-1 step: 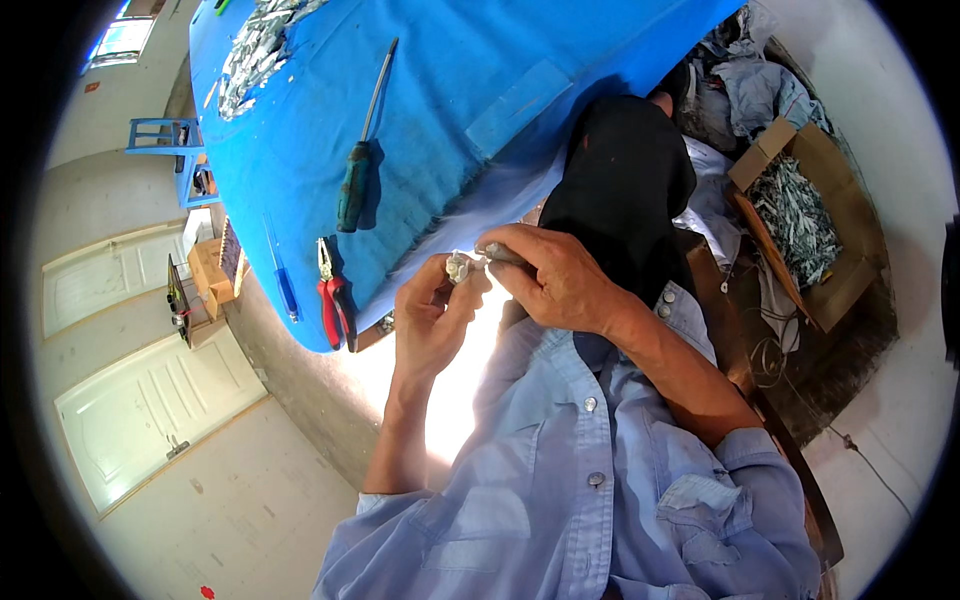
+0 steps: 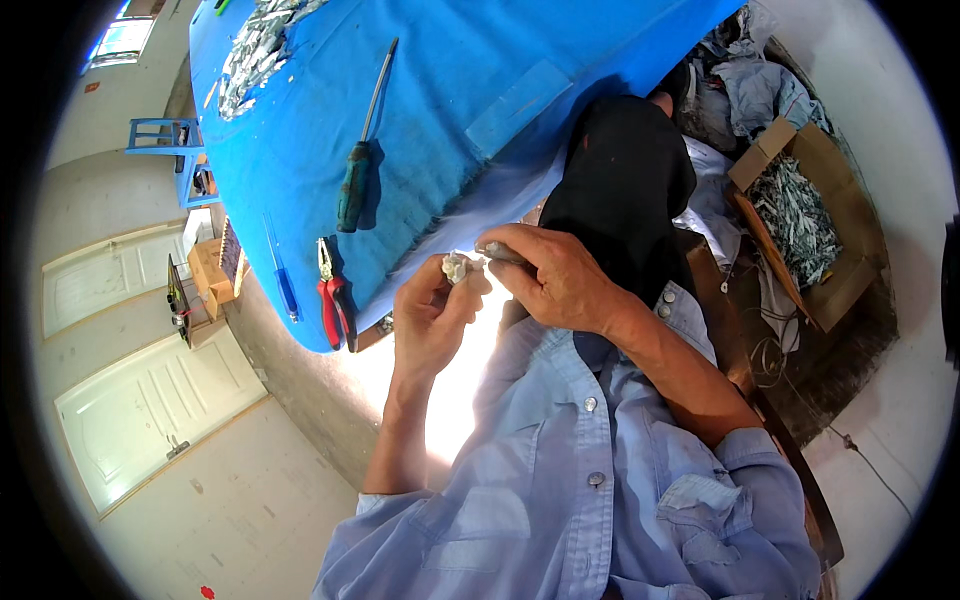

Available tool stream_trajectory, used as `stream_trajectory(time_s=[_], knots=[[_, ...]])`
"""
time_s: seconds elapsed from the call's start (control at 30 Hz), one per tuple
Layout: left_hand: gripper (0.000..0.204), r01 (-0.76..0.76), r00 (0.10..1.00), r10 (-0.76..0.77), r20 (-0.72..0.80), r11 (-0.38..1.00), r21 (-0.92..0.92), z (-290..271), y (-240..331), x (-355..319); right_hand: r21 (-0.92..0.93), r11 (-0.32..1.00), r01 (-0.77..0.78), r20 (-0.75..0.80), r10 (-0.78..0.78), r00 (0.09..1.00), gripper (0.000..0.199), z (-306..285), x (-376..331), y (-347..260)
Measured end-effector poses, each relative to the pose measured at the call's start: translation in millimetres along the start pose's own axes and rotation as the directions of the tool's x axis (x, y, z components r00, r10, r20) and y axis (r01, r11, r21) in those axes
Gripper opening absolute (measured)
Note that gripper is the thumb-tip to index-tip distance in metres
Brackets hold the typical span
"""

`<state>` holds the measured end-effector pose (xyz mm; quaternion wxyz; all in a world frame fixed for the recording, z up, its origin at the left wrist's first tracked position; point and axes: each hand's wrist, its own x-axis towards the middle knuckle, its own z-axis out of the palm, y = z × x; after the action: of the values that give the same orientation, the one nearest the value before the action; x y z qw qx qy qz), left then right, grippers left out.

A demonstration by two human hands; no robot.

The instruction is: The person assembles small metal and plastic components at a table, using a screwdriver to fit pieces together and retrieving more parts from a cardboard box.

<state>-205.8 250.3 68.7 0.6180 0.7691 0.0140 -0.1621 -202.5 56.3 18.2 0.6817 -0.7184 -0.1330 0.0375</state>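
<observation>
At the bottom of the frame a light blue button shirt (image 2: 600,500) is seen, its sleeves rolled up on both forearms. Just above it, near the centre of the frame, the two hands are brought together. A small whitish metal part (image 2: 456,267) is pinched between the thumb and curled fingers of the left hand (image 2: 435,315), which is closed narrowly around it. A second small greyish piece (image 2: 497,250) is gripped at the fingertips of the right hand (image 2: 555,280), also closed, and its end is held just beside, perhaps touching, the whitish part; the exact contact cannot be told. Behind the right hand a black trouser knee (image 2: 625,190) is seen.

Further up, the blue cloth-covered table (image 2: 480,60) fills the upper middle of the frame. Near its lower left edge red-handled pliers (image 2: 332,300) are laid, with a blue pen (image 2: 283,280) just to their left. Above them a long screwdriver with a green handle (image 2: 356,175) lies at a slant. At the upper left of the table a heap of small shiny metal pieces (image 2: 255,50) is spread.

At the right of the frame an open cardboard box (image 2: 845,270) filled with similar metal pieces stands on the floor, with crumpled cloths (image 2: 750,85) above it. At far left white doors (image 2: 150,410) and a blue stool (image 2: 165,135) are visible.
</observation>
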Motion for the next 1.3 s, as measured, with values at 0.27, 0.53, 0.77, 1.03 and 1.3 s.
stream_trajectory(time_s=[0.27, 0.53, 0.77, 1.03, 1.3], knots=[[0.016, 0.019, 1.000, -0.021, -0.012, 0.994, -0.109, -7, -6, 0, 0.007, 0.998, -0.064, 0.002, 0.064, 0.998, 0.025, -3, 2, -8], [0.009, 0.011, 0.999, -0.018, -0.044, 0.989, -0.149, -10, -3, 1, -0.030, 0.998, 0.062, -0.051, -0.064, 0.997, 0.024, 3, 3, -1], [0.010, -0.030, 0.991, 0.010, -0.133, 0.989, -0.142, -7, 1, 4, -0.049, 0.998, -0.037, -0.004, 0.037, 0.999, 0.044, 1, 0, -8], [0.009, -0.085, 0.983, 0.075, -0.165, 0.995, -0.055, -5, -2, 7, -0.121, 0.991, -0.051, 0.030, 0.055, 0.998, 0.044, 3, -2, -5], [0.009, -0.089, 0.989, 0.114, -0.099, 0.970, 0.225, -5, 2, 9, -0.217, 0.975, 0.048, 0.028, -0.043, 0.999, 0.032, 7, -3, 2]])
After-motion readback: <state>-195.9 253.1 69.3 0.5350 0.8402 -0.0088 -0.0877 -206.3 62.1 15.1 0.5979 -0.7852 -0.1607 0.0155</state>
